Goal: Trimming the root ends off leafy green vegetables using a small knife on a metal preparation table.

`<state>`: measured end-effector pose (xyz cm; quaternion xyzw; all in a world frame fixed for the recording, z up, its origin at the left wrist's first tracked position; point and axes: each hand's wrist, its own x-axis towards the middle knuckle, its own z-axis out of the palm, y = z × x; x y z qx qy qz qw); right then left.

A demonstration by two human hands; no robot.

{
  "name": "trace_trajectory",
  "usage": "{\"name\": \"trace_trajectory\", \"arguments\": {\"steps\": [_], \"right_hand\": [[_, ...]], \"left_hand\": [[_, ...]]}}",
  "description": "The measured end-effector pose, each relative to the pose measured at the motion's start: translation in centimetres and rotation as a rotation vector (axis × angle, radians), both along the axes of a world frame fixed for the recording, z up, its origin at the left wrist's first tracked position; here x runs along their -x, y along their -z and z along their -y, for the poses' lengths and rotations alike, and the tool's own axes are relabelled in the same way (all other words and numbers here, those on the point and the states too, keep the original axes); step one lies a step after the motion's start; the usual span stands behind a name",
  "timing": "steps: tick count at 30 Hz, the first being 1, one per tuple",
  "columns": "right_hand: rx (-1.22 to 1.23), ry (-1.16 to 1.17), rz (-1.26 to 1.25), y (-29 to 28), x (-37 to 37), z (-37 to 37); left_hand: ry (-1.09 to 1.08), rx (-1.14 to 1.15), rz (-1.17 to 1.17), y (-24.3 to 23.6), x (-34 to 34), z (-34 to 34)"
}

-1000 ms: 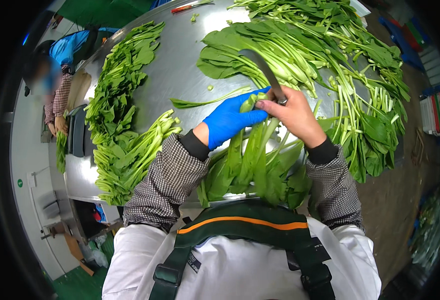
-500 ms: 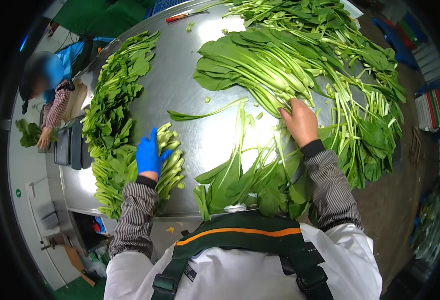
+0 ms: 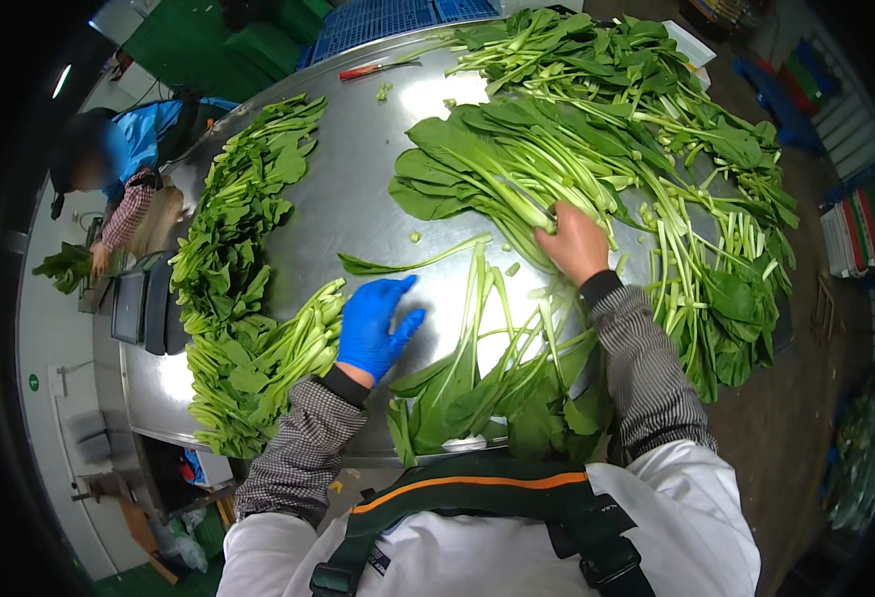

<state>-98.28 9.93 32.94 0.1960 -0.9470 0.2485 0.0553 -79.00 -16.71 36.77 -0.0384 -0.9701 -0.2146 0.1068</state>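
Piled greens (image 3: 472,164) are covered at the stem ends by the curled right hand (image 3: 575,244); whether gripped, cannot be told. Gloved left hand (image 3: 376,323) is held spread beside bundled greens (image 3: 298,343). Bare tabletop (image 3: 353,189) is exposed between; its near edge is reached by loose leaves (image 3: 542,413).

Measured from the centre of the view: between eight and nine o'clock, a small round green sign (image 3: 33,382) with a pale mark stands on a white, flat-panelled wall (image 3: 54,438). Toward five o'clock, a black fabric patch (image 3: 606,521) by the wearer's dark green, orange-striped strap (image 3: 477,487) carries tiny pale lettering. Just past six o'clock, a small black label (image 3: 379,563) shows indistinct pale print.
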Motion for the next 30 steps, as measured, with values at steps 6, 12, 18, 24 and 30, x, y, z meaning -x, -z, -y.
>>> {"name": "trace_trajectory", "arguments": {"steps": [6, 12, 18, 24, 30], "right_hand": [[0.439, -0.081, 0.300, -5.3, -5.9, -2.0], [0.732, -0.079, 0.529, -7.9, -9.2, -5.2], [0.274, -0.079, -0.185, -8.7, -10.7, -5.5], [0.116, 0.007, -0.088, -1.8, -9.2, -8.3], [0.750, -0.104, 0.412, -7.0, -10.6, -4.6]], "left_hand": [[0.266, 0.020, -0.199, -4.2, 4.5, -6.9], [0.348, -0.289, 0.092, -5.4, 6.2, -11.0], [0.208, -1.108, 0.647, -6.4, 5.4, -11.3], [0.193, -1.338, 0.823, -7.7, 4.9, -11.4], [0.179, -1.045, 0.542, -5.0, 4.8, -10.8]]}}
